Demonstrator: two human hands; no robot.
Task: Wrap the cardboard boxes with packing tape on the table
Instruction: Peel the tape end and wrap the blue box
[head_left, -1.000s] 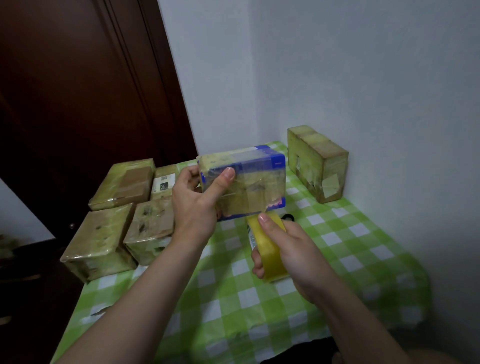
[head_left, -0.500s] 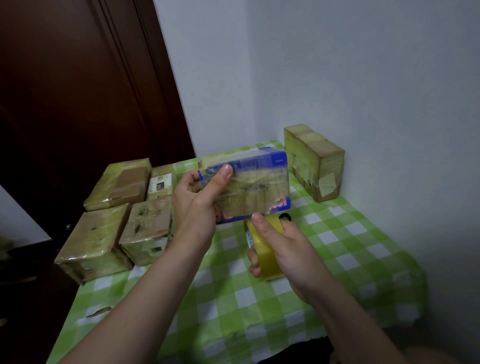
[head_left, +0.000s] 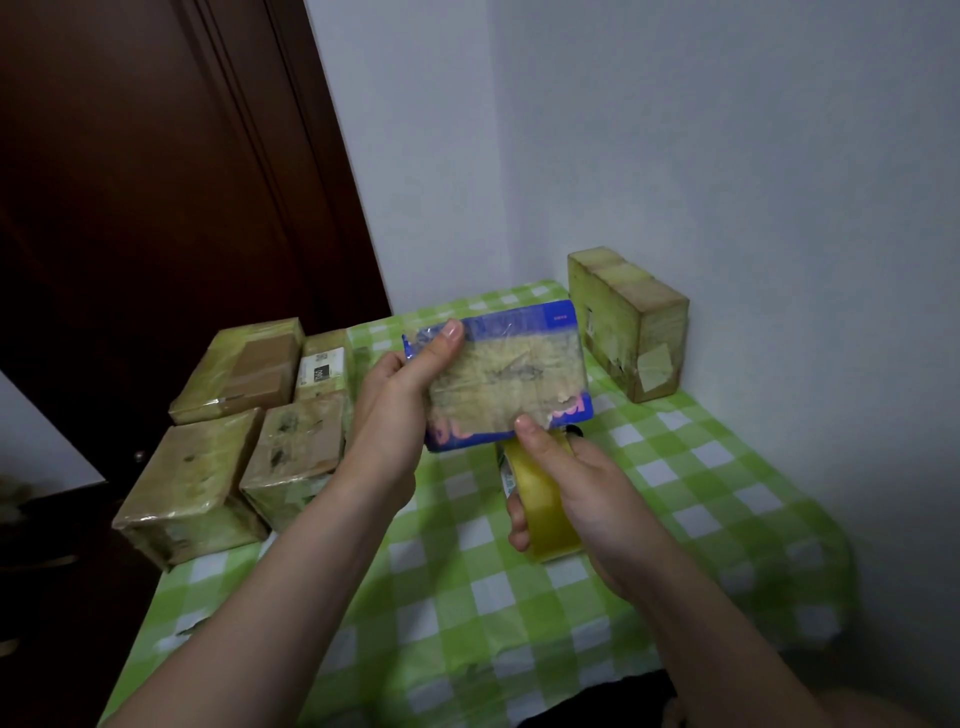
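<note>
The left hand (head_left: 395, 405) is raised over the tabletop (head_left: 519, 597), grip clamped on the blue box (head_left: 519, 374), thumb across its crinkled taped front and fingers behind. The right hand (head_left: 587, 493), just below, has its grip closed round the yellow tape roll (head_left: 540, 499), one fingertip touching the box's lower edge. Four taped boxes (head_left: 208, 467) lie at the left edge, and an upright box (head_left: 623, 322) stands in the far right corner

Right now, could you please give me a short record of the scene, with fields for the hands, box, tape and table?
left hand: grips the blue box, held above the table
right hand: grips the yellow tape roll just below that box
box face: covered in crinkled tape
other boxes: four taped boxes grouped at the left, one box on edge by the wall
table cover: green checked cloth
</note>
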